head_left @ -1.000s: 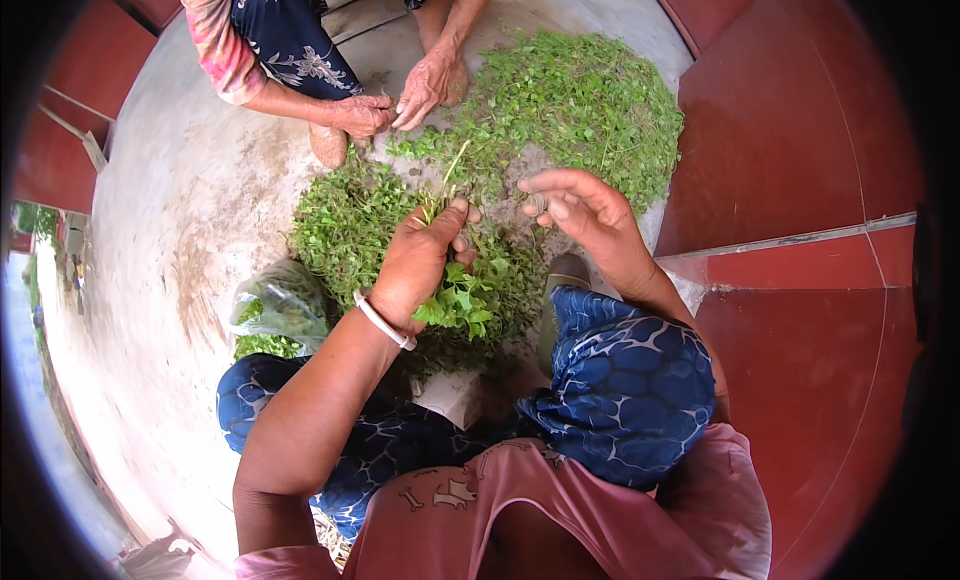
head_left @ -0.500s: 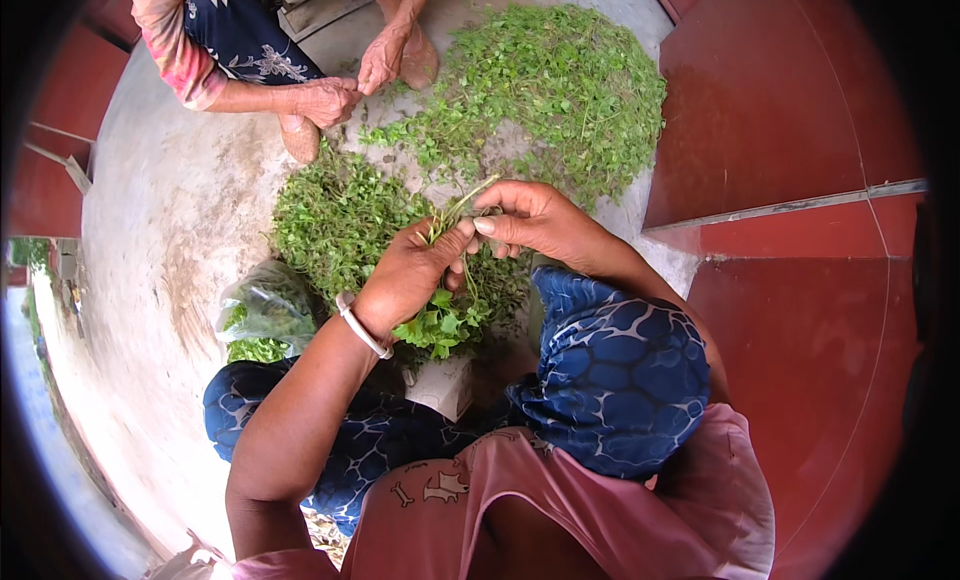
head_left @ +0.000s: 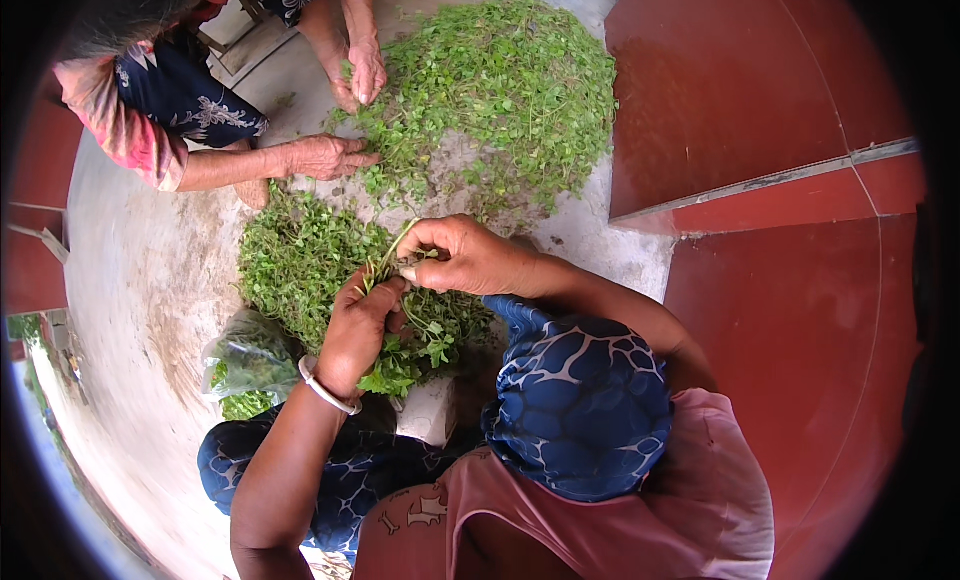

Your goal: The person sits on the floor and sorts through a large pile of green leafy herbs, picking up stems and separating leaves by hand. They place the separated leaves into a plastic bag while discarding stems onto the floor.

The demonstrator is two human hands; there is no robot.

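My left hand, with a white bracelet at the wrist, is closed round a small bunch of leafy green stems. Pale stem ends rise above its thumb, while the leaves hang below. Beside it, my right hand is bent, thumb and forefinger closed at the stem ends; part of the grip is hidden. Just beneath both hands lies a darker heap of greens.
A wide pile of leafy greens spreads on the concrete floor. Opposite me, a co-worker's hands reach to its edge. A clear plastic bag of greens stands left of my knees. Red panels line the right side.
The co-worker's hands have come apart, one now at the pile's edge. My two hands stay together at the stems; the whole view has shifted a little.
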